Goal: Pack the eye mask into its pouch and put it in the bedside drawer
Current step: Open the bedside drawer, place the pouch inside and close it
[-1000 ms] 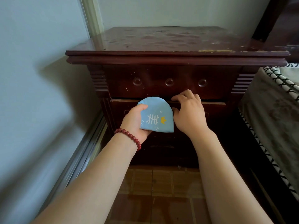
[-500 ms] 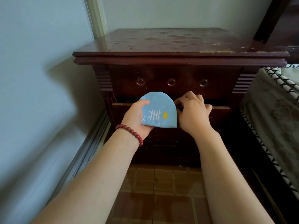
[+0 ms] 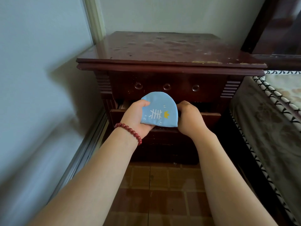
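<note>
A light blue half-round pouch [image 3: 160, 110] with a white fishbone and a yellow crown print is held upright in my left hand [image 3: 136, 119], thumb over its top left edge. It hovers in front of the dark wooden bedside cabinet [image 3: 171, 66]. My right hand [image 3: 189, 119] grips the front edge of the second drawer [image 3: 210, 117], which is pulled out a little, showing a dark gap with some contents at its left. The eye mask itself is not visible.
A top drawer with three round knobs [image 3: 167, 86] stays closed above. A pale wall with a metal floor track [image 3: 84, 152] runs along the left. A bed with a patterned cover [image 3: 270, 121] stands close on the right. Brown floor tiles [image 3: 156, 193] lie below.
The second drawer has slid outward under my right hand, opening a gap. The pouch in my left hand has risen slightly. The camera has moved back and to the left.
</note>
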`<state>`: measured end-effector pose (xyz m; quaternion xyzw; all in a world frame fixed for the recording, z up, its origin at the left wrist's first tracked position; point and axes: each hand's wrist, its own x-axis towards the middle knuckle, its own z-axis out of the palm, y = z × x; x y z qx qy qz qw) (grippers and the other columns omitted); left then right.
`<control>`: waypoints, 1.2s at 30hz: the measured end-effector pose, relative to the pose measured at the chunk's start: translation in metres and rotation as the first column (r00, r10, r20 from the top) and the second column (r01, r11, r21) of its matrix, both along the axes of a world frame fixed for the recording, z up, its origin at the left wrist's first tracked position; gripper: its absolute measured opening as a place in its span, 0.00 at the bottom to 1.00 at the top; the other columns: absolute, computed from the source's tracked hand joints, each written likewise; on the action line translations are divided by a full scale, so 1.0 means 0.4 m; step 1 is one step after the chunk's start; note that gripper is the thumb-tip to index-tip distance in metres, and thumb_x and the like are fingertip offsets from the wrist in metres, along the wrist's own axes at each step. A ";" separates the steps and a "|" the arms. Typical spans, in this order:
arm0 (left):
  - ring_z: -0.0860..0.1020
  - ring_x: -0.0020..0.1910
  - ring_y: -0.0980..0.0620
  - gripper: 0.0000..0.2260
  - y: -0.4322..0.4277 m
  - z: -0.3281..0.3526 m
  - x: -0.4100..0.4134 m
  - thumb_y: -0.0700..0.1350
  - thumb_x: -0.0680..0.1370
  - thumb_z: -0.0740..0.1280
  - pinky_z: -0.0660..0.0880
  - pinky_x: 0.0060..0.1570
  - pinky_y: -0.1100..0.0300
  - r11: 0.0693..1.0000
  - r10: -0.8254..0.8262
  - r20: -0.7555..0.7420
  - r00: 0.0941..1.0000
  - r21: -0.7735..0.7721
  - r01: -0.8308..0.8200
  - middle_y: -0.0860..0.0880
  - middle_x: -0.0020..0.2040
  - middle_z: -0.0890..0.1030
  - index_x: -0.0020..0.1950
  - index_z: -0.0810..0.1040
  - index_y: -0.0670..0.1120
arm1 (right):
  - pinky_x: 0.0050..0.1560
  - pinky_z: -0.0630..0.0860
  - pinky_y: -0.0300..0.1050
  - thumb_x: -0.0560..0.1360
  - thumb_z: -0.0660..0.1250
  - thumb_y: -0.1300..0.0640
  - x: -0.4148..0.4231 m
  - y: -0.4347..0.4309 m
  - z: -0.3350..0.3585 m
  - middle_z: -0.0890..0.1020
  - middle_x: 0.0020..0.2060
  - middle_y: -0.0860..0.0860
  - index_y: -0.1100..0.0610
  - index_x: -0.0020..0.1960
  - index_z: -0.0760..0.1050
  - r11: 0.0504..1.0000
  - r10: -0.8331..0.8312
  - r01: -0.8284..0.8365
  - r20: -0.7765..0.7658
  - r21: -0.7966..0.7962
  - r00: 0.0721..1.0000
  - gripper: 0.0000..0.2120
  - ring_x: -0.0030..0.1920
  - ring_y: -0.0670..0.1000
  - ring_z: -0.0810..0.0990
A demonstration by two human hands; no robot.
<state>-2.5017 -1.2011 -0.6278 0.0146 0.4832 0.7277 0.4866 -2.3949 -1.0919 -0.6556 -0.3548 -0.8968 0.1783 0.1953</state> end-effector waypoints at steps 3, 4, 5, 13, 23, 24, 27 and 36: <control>0.80 0.46 0.46 0.02 -0.007 0.013 0.000 0.40 0.77 0.62 0.79 0.34 0.52 1.000 -0.010 -0.004 1.000 -0.002 0.010 0.43 0.50 0.80 0.48 0.73 0.45 | 0.48 0.73 0.51 0.74 0.65 0.61 0.006 0.002 0.019 0.77 0.50 0.56 0.56 0.55 0.81 0.998 0.006 -0.003 0.041 -0.058 0.999 0.11 0.50 0.59 0.76; 0.80 0.46 0.45 0.02 -0.010 0.014 0.000 0.40 0.77 0.62 0.78 0.35 0.51 1.000 -0.009 0.003 1.000 -0.004 0.009 0.42 0.51 0.80 0.49 0.73 0.45 | 0.46 0.72 0.49 0.73 0.66 0.60 0.009 0.001 0.022 0.76 0.48 0.55 0.56 0.54 0.81 0.998 0.005 -0.002 0.055 -0.068 0.998 0.11 0.49 0.59 0.76; 0.80 0.47 0.45 0.03 -0.011 0.014 -0.001 0.40 0.77 0.62 0.78 0.36 0.51 1.000 -0.007 0.008 1.000 -0.006 0.007 0.42 0.52 0.80 0.49 0.73 0.45 | 0.45 0.71 0.48 0.73 0.66 0.61 0.010 0.001 0.025 0.74 0.46 0.53 0.56 0.52 0.81 0.997 0.010 -0.005 0.066 -0.071 0.998 0.10 0.47 0.58 0.76; 0.80 0.48 0.44 0.05 0.001 0.016 0.007 0.40 0.76 0.63 0.79 0.37 0.51 0.999 -0.035 0.026 0.999 -0.016 0.035 0.41 0.53 0.80 0.52 0.73 0.44 | 0.43 0.73 0.52 0.71 0.68 0.61 0.024 -0.015 0.044 0.69 0.37 0.49 0.49 0.33 0.65 0.987 0.036 -0.011 0.153 -0.163 0.988 0.15 0.42 0.56 0.74; 0.81 0.48 0.44 0.12 0.011 0.012 0.022 0.40 0.76 0.63 0.80 0.35 0.52 0.998 -0.019 -0.043 0.999 -0.063 0.016 0.42 0.53 0.80 0.60 0.73 0.44 | 0.40 0.78 0.44 0.70 0.73 0.55 0.063 -0.015 0.051 0.80 0.45 0.51 0.56 0.52 0.75 0.958 0.150 -0.094 0.194 -0.270 0.969 0.13 0.45 0.52 0.80; 0.81 0.48 0.44 0.11 0.008 0.007 0.022 0.41 0.76 0.63 0.80 0.33 0.53 0.998 -0.018 -0.060 0.998 -0.069 0.014 0.42 0.52 0.80 0.58 0.74 0.44 | 0.40 0.78 0.44 0.70 0.73 0.55 0.067 -0.019 0.049 0.80 0.44 0.51 0.56 0.52 0.76 0.954 0.158 -0.099 0.193 -0.283 0.968 0.12 0.45 0.51 0.80; 0.81 0.46 0.45 0.06 -0.002 -0.002 0.016 0.41 0.75 0.63 0.79 0.31 0.54 0.997 -0.007 -0.059 0.998 -0.076 0.002 0.43 0.50 0.80 0.52 0.75 0.46 | 0.39 0.76 0.44 0.69 0.74 0.52 0.069 -0.037 0.043 0.79 0.42 0.48 0.55 0.48 0.75 0.950 0.182 -0.114 0.220 -0.290 0.958 0.13 0.42 0.50 0.78; 0.80 0.46 0.45 0.12 0.010 -0.018 -0.001 0.40 0.76 0.62 0.76 0.34 0.52 0.993 0.009 -0.041 0.999 -0.114 -0.013 0.41 0.52 0.79 0.60 0.71 0.43 | 0.36 0.75 0.39 0.63 0.77 0.44 0.092 -0.014 0.059 0.81 0.36 0.45 0.49 0.39 0.78 0.911 0.230 -0.166 0.131 -0.378 0.964 0.12 0.39 0.46 0.79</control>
